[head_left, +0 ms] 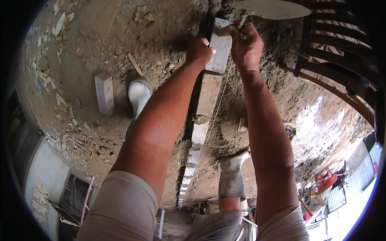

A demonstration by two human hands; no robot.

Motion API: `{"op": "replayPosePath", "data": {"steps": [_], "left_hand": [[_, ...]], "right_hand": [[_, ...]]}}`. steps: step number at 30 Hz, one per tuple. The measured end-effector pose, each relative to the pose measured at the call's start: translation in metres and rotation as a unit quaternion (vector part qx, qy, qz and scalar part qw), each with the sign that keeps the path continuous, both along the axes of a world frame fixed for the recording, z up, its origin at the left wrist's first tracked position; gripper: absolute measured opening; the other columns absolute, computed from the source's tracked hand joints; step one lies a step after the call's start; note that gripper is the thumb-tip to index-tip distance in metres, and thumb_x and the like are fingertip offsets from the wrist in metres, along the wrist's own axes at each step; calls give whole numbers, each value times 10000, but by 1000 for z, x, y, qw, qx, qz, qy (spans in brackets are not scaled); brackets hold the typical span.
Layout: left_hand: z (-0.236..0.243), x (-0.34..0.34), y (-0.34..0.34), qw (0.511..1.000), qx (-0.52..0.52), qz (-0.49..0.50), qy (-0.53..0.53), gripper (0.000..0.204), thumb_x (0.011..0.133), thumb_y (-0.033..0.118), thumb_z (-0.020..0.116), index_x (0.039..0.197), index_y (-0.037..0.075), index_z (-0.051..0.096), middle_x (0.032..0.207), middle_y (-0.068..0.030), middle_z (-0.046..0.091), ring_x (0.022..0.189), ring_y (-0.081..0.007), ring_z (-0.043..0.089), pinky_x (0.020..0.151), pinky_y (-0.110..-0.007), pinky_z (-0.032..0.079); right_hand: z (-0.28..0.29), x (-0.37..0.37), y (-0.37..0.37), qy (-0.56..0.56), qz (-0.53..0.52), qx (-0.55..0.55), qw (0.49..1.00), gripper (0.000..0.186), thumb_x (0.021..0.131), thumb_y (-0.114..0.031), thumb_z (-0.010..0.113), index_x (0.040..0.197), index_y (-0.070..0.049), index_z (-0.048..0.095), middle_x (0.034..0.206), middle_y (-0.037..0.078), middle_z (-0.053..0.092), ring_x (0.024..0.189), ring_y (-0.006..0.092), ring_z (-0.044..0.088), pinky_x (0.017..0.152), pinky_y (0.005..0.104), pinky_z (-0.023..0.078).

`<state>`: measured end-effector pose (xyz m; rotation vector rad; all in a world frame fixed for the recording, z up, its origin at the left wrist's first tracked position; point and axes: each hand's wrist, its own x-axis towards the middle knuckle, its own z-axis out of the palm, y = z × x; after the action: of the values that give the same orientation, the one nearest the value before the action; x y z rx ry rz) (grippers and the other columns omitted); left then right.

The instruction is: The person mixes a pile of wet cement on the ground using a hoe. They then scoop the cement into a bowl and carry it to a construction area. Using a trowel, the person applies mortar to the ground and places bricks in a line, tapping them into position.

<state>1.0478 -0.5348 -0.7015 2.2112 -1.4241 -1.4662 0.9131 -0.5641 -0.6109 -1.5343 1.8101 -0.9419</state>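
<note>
Two hands on grey block (219,50): left hand (198,51) fisted, right hand (246,45) fingers clenching trowel (270,9), handle hidden.

Pale grey block (219,50) in a row of grey-white blocks (200,132) on brown earth (100,36); loose block (104,93) off-white. Rubber boots (139,95) white, mud-smeared grey. Trowel (271,9) grey with mortar; shorts (120,209) beige.

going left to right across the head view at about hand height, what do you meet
loose brick lying on the dirt → white rubber boot → left hand on the grey block → right hand gripping the trowel → dark wooden slatted frame
</note>
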Motion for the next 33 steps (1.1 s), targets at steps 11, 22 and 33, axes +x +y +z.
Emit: {"op": "replayPosePath", "data": {"steps": [11,22,33], "left_hand": [[-3,-4,-5,1000,-7,5,13,457,748,208,821,1103,-36,669,1044,-222,704,1007,-314,684,871,-385,522],[-2,-3,-7,999,14,16,34,426,757,194,817,1101,-11,674,1081,-230,689,1037,-348,671,872,-401,525],[-12,-1,-3,1000,-5,12,11,458,763,205,815,1123,-32,661,1082,-223,696,1040,-317,673,888,-386,515]], "right_hand": [[-5,-5,-4,27,7,28,999,139,872,-160,731,957,-61,684,897,141,719,865,288,714,763,359,538],[-12,-5,4,3,-9,7,1000,196,886,-184,715,847,-32,599,831,173,679,780,358,676,694,398,518],[-11,-2,5,-8,-18,1,1000,199,872,-190,725,877,-39,596,806,168,670,763,355,677,679,394,519]]}}
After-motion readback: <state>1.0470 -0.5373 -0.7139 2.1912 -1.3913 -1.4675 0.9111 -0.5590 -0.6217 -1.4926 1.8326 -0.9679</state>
